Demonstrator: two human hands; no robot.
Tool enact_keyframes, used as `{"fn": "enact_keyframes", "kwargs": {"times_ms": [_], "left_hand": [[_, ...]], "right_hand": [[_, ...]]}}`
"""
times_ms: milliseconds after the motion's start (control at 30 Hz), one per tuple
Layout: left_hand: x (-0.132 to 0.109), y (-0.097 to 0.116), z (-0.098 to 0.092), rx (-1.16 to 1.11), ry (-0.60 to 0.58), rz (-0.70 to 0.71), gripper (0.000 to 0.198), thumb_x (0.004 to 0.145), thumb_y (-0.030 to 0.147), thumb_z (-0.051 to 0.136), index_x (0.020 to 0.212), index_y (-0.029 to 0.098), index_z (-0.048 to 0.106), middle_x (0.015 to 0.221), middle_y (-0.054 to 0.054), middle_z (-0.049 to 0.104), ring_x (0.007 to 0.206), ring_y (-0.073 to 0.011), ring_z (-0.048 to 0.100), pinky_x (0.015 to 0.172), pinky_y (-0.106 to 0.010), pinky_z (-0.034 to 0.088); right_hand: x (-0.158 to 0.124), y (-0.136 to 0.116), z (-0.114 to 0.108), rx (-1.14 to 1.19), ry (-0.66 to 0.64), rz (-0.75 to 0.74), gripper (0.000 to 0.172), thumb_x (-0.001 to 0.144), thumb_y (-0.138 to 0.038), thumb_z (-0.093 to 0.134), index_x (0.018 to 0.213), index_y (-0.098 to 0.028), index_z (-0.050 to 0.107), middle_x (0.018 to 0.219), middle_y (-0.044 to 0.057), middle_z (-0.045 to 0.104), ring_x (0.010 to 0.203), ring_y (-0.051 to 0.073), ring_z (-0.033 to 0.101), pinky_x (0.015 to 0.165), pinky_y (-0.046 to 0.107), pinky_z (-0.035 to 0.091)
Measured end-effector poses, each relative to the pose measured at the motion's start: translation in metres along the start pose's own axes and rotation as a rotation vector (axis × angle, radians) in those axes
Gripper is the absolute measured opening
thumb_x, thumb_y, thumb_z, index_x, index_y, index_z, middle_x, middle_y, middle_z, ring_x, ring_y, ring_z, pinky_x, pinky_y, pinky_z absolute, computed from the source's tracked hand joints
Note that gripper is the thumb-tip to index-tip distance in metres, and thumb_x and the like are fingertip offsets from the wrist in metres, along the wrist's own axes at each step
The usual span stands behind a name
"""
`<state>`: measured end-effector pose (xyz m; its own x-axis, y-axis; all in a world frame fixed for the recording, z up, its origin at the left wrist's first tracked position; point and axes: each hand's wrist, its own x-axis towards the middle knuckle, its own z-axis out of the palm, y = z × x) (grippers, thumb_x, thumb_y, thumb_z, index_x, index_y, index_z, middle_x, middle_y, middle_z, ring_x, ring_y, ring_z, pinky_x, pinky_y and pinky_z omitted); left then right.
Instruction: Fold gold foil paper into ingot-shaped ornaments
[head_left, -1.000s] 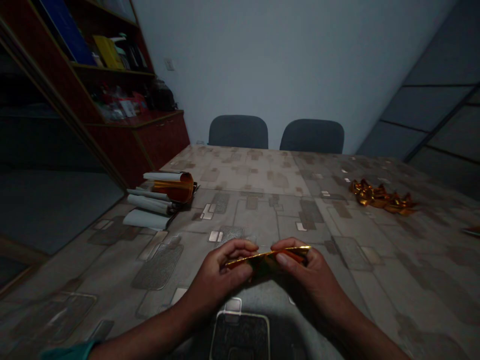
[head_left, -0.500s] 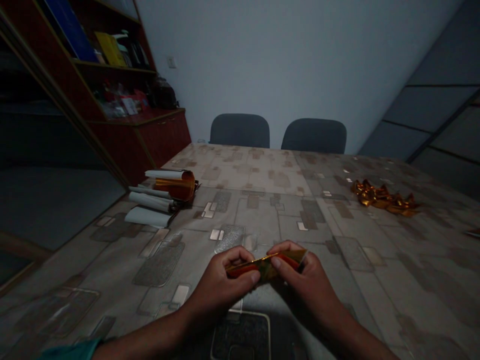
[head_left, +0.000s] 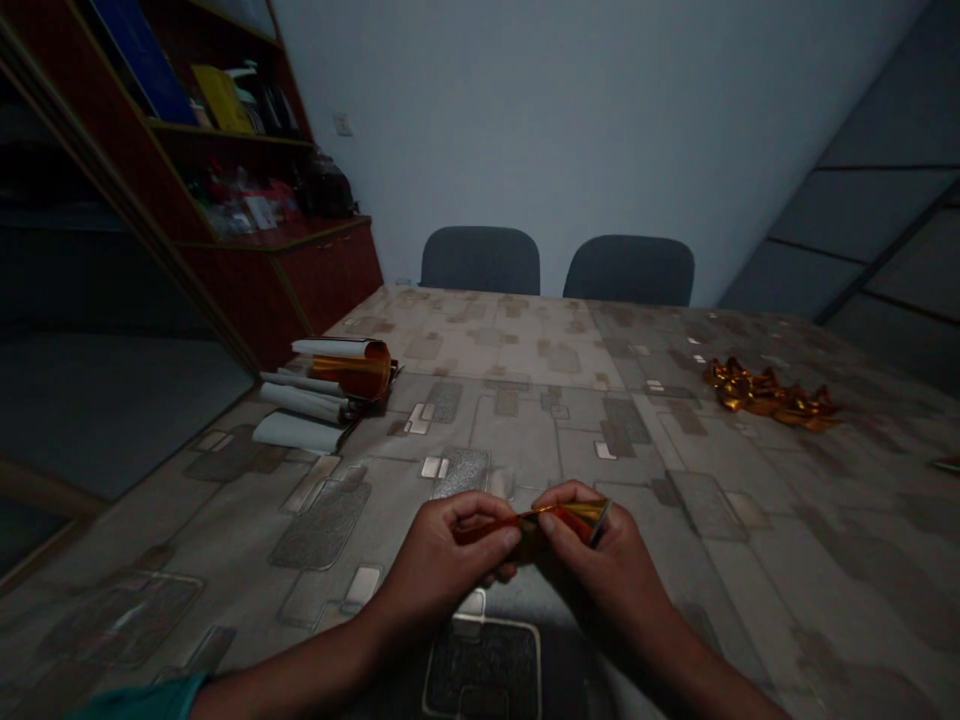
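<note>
A small folded piece of shiny gold and orange foil paper (head_left: 559, 520) is held just above the patterned table (head_left: 525, 400), near its front edge. My left hand (head_left: 442, 560) pinches its left end with thumb and fingers closed. My right hand (head_left: 600, 565) pinches the right part, thumb on top, fingers curled under it. The two hands nearly touch at the middle of the foil. Much of the paper is hidden behind my fingers.
Rolled white and gold sheets (head_left: 330, 385) lie at the table's left edge. A pile of folded gold foil pieces (head_left: 769, 392) sits at the right. Two dark chairs (head_left: 555, 265) stand at the far side. A wooden shelf unit (head_left: 225, 170) is at the left.
My hands have drawn closer together, and the foil piece now looks shorter and more folded than a second ago. The view has barely shifted.
</note>
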<state>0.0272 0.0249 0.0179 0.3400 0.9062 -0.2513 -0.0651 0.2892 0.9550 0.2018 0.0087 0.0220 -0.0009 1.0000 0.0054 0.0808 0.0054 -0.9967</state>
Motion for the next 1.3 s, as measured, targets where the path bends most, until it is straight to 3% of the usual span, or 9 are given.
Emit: {"fn": "enact_keyframes", "kwargs": {"times_ms": [233, 567, 667, 733, 767, 867, 1000, 1100, 1300], "left_hand": [[0.001, 0.006, 0.002, 0.076, 0.027, 0.017, 0.022, 0.072, 0.033, 0.075, 0.071, 0.013, 0.066, 0.059, 0.001, 0.063, 0.054, -0.0115, 0.059, 0.054, -0.021, 0.044], [0.0, 0.015, 0.0, 0.143, 0.033, 0.01, 0.022, 0.068, 0.033, 0.075, 0.065, 0.013, 0.067, 0.056, 0.002, 0.059, 0.052, -0.009, 0.05, 0.05, -0.019, 0.034], [0.001, 0.016, -0.005, 0.128, -0.027, -0.009, 0.023, 0.068, 0.035, 0.075, 0.066, 0.013, 0.068, 0.055, 0.002, 0.058, 0.051, -0.0083, 0.048, 0.049, -0.019, 0.033], [0.002, 0.018, -0.01, 0.113, -0.072, -0.03, 0.024, 0.068, 0.036, 0.076, 0.068, 0.013, 0.069, 0.055, 0.002, 0.058, 0.05, -0.0084, 0.048, 0.048, -0.019, 0.032], [0.003, 0.019, -0.012, 0.113, -0.09, -0.037, 0.025, 0.067, 0.037, 0.076, 0.069, 0.013, 0.069, 0.055, 0.002, 0.058, 0.049, -0.0085, 0.049, 0.048, -0.019, 0.032], [0.005, 0.021, -0.016, 0.143, -0.129, -0.043, 0.024, 0.067, 0.036, 0.076, 0.069, 0.013, 0.07, 0.053, 0.003, 0.056, 0.047, -0.0078, 0.046, 0.048, -0.019, 0.031], [0.004, 0.023, -0.016, 0.204, -0.174, -0.051, 0.02, 0.067, 0.032, 0.075, 0.066, 0.014, 0.07, 0.052, 0.004, 0.055, 0.048, -0.0072, 0.044, 0.049, -0.02, 0.03], [0.004, 0.023, -0.017, 0.235, -0.195, -0.073, 0.019, 0.067, 0.032, 0.076, 0.067, 0.014, 0.071, 0.055, 0.003, 0.058, 0.051, -0.0079, 0.046, 0.051, -0.02, 0.031], [0.005, 0.025, -0.02, 0.131, -0.235, -0.135, 0.029, 0.067, 0.039, 0.081, 0.073, 0.012, 0.072, 0.059, 0.001, 0.063, 0.053, -0.0086, 0.052, 0.052, -0.02, 0.035]], "right_hand": [[-0.004, 0.001, 0.004, -0.113, -0.05, -0.062, 0.008, 0.077, -0.02, 0.06, 0.078, -0.019, 0.068, 0.069, 0.001, 0.067, 0.063, 0.016, 0.061, 0.058, 0.027, 0.046], [-0.002, 0.006, -0.001, 0.049, -0.216, 0.002, 0.009, 0.078, -0.025, 0.069, 0.085, -0.019, 0.068, 0.074, 0.001, 0.064, 0.066, 0.015, 0.058, 0.062, 0.027, 0.044], [-0.004, 0.002, -0.012, 0.227, -0.351, 0.004, 0.032, 0.083, -0.034, 0.068, 0.113, -0.024, 0.065, 0.091, 0.002, 0.064, 0.077, 0.016, 0.062, 0.067, 0.028, 0.047], [-0.005, -0.003, -0.023, 0.247, -0.505, 0.063, 0.056, 0.077, -0.025, 0.075, 0.13, -0.031, 0.056, 0.111, 0.003, 0.063, 0.095, 0.019, 0.063, 0.079, 0.03, 0.049], [-0.005, -0.007, -0.028, 0.22, -0.568, 0.078, 0.061, 0.076, -0.018, 0.076, 0.131, -0.032, 0.055, 0.12, 0.003, 0.061, 0.106, 0.021, 0.061, 0.087, 0.032, 0.047], [-0.002, -0.016, -0.037, 0.13, -0.606, 0.001, 0.045, 0.082, -0.013, 0.068, 0.122, -0.032, 0.061, 0.11, 0.003, 0.064, 0.1, 0.02, 0.062, 0.082, 0.031, 0.049], [0.006, -0.021, -0.038, -0.066, -0.624, -0.211, 0.017, 0.088, -0.015, 0.064, 0.098, -0.026, 0.073, 0.098, 0.003, 0.069, 0.091, 0.018, 0.065, 0.082, 0.033, 0.048], [0.009, -0.018, -0.036, -0.165, -0.655, -0.334, 0.012, 0.09, -0.017, 0.067, 0.095, -0.024, 0.075, 0.095, 0.004, 0.072, 0.087, 0.017, 0.067, 0.079, 0.031, 0.049], [0.01, -0.003, -0.036, -0.239, -0.596, -0.607, 0.014, 0.092, -0.022, 0.068, 0.103, -0.023, 0.076, 0.086, 0.006, 0.075, 0.081, 0.017, 0.066, 0.073, 0.032, 0.049]]}}
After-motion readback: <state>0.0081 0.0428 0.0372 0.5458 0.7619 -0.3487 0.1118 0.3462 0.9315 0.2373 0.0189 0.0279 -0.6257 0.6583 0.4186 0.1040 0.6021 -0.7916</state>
